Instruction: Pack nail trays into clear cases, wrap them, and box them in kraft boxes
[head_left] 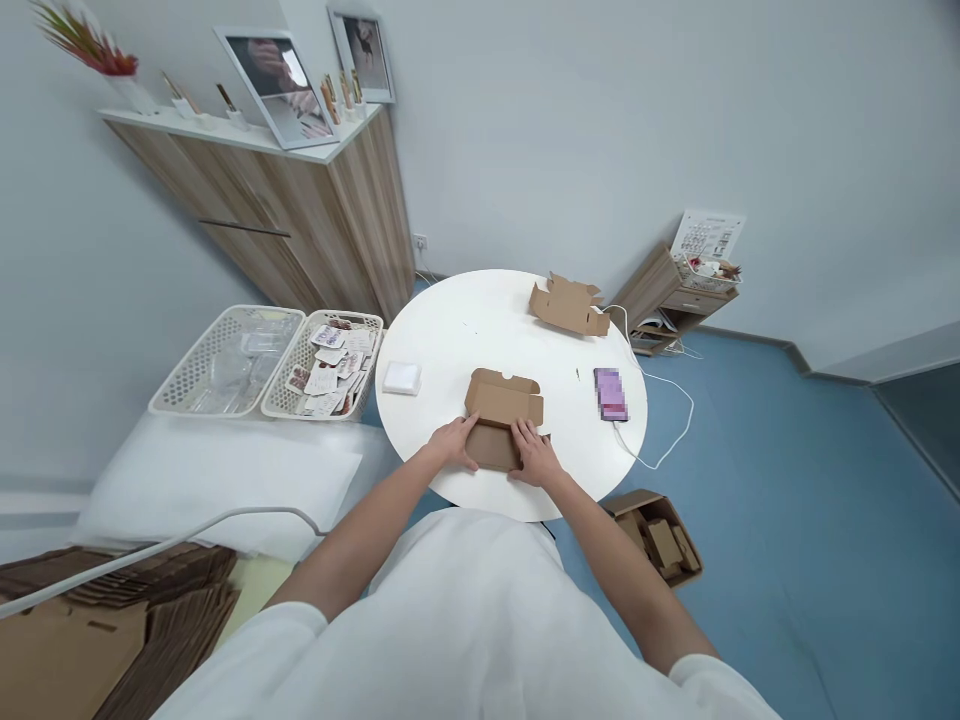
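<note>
Left fingers [468, 423] and right fingers [523, 437], part-curled, hold brown cardboard box [501, 408] at near edge of round white desk [450, 330]; apparently folding, squaring needed next.

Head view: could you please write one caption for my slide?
Both hands on an open cardboard box at a round white table.

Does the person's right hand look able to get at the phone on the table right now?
Probably yes: the phone lies on the same table, with nothing standing between, though the right hand is touching the cardboard box and would have to leave it.
</note>
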